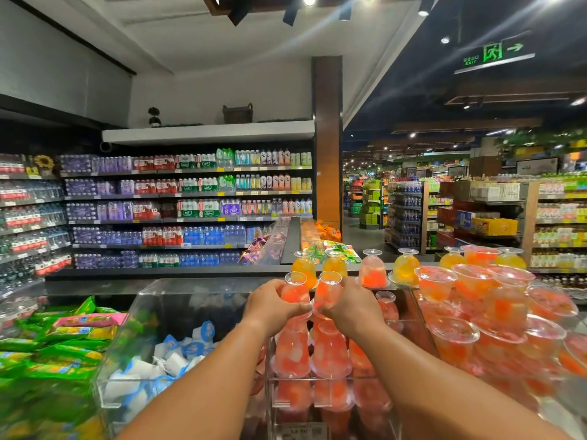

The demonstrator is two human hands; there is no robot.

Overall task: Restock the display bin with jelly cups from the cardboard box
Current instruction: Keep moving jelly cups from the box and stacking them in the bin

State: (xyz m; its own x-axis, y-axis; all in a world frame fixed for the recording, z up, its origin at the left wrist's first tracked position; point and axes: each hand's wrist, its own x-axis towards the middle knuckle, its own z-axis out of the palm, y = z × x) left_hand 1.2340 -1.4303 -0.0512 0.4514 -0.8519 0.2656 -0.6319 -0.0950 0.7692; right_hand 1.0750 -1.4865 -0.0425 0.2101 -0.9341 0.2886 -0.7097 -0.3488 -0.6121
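My left hand (272,304) grips an upside-down red jelly cup (295,289). Close beside it, my right hand (352,308) holds a second upside-down red jelly cup (328,290). Both cups are above the clear acrylic display bin (409,308), which holds stacked red jelly cups (293,349) below my hands. More inverted orange and red cups (372,270) stand along the bin's back edge. The cardboard box is not in view.
A heap of red jelly cups (476,296) fills the right side. To the left sits a clear bin of blue-and-white packets (181,347), then green snack packs (57,341). Drink shelves (190,204) line the far wall, and an aisle opens at right.
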